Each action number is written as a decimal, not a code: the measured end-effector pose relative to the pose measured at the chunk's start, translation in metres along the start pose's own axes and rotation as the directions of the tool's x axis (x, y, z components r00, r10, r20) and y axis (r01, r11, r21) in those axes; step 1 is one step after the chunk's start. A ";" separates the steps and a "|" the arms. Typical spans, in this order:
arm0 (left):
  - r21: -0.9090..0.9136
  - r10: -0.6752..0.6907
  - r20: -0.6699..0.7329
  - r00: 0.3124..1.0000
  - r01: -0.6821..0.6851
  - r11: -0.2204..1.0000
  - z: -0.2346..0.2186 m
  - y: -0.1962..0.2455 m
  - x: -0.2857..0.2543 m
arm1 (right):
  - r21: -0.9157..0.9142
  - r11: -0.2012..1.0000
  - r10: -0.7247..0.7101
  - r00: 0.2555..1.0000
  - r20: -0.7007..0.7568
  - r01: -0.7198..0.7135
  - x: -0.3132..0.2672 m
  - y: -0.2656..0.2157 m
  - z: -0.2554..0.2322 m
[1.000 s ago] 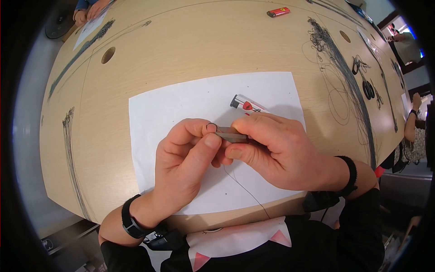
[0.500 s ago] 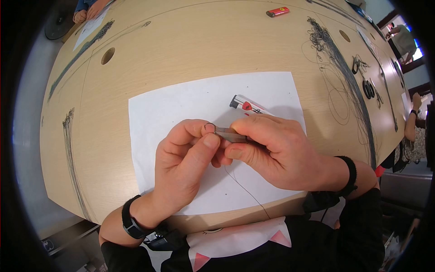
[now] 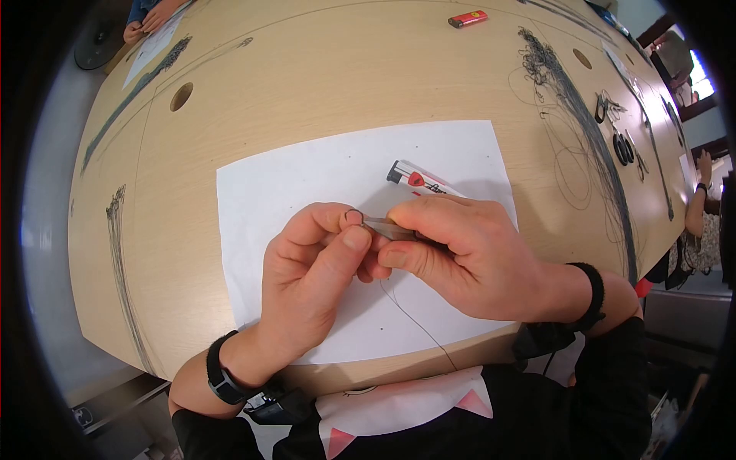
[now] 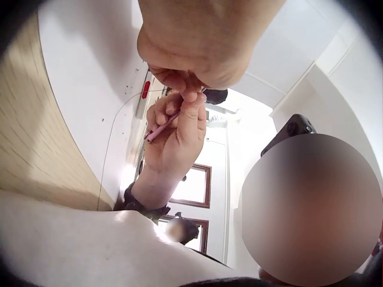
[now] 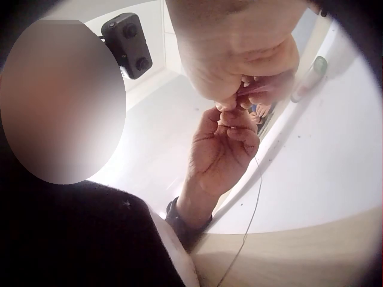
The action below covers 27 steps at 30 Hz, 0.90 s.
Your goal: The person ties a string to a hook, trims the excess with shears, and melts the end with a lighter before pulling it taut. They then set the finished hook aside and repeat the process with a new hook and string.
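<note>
In the head view, my left hand pinches a small dark loop of thin cord between thumb and forefinger. My right hand grips metal tweezers, their tapered tips right at the left fingertips and the loop. A pink handle end sticks out of the right fist in the left wrist view. From below the hands a thin dark strand trails over the white paper toward the table edge. A white lighter with a red mark lies just behind the right hand.
A red lighter lies at the far side. Long bundles of dark cord stretch along the right, with scissors beyond them. Another bundle lies at left. Another person's hands rest at the far left corner.
Both hands stay nearly in place, with the tweezers' two arms closer together and tilted slightly. In the right background, a person has shifted.
</note>
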State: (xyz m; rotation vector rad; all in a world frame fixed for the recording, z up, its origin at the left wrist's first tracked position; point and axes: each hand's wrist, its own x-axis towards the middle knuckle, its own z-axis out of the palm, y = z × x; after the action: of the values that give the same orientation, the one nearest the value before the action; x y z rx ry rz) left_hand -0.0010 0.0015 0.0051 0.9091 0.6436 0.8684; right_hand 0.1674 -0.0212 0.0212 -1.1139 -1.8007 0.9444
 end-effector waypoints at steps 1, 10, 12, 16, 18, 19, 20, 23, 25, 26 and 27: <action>0.007 -0.003 -0.001 1.000 0.003 1.000 0.000 0.000 0.000 | -0.004 1.000 0.008 1.000 0.008 -0.008 0.000 0.000 0.000; -0.051 0.040 0.056 0.998 -0.037 0.998 -0.001 0.001 0.000 | 0.151 0.975 0.147 0.984 0.096 -0.160 -0.001 -0.004 -0.006; -0.097 0.022 0.051 0.998 -0.017 0.995 -0.002 0.001 0.001 | 0.135 0.975 0.169 0.983 0.075 -0.178 0.000 -0.006 -0.006; -0.130 -0.035 0.041 0.999 0.040 0.991 -0.001 0.003 0.001 | 0.150 0.984 0.102 0.994 -0.033 -0.096 0.001 -0.004 -0.003; -0.118 -0.034 0.055 0.998 0.040 0.992 -0.001 0.001 0.001 | 0.138 0.981 0.139 0.990 -0.026 -0.134 0.000 -0.009 -0.007; -0.106 -0.033 0.070 0.997 0.041 0.994 -0.001 0.000 0.000 | 0.124 0.977 0.176 0.984 -0.021 -0.172 0.000 -0.011 -0.008; -0.107 -0.034 0.071 0.997 0.041 0.993 -0.001 0.000 0.000 | 0.124 0.977 0.177 0.984 -0.021 -0.173 -0.001 -0.012 -0.008; -0.038 -0.089 0.080 0.993 0.092 0.995 0.000 0.001 -0.002 | 0.235 0.956 0.188 0.981 -0.041 -0.173 0.000 -0.012 -0.005; -0.040 -0.119 0.101 0.988 0.124 0.991 0.001 0.000 -0.002 | 0.277 0.946 0.177 0.984 -0.014 -0.166 0.001 -0.010 -0.005; -0.041 -0.121 0.101 0.988 0.126 0.991 0.001 0.000 -0.002 | 0.277 0.946 0.179 0.984 -0.014 -0.168 0.001 -0.008 -0.005; -0.032 -0.098 0.121 0.988 0.103 0.994 0.000 -0.002 -0.001 | 0.176 0.977 0.122 0.992 -0.015 -0.118 0.001 -0.007 -0.006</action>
State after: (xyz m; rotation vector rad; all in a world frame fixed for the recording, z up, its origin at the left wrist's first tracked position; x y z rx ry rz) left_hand -0.0009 -0.0004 0.0041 0.8800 0.5626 0.7282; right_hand 0.1700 -0.0215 0.0297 -1.1272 -1.6103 1.1321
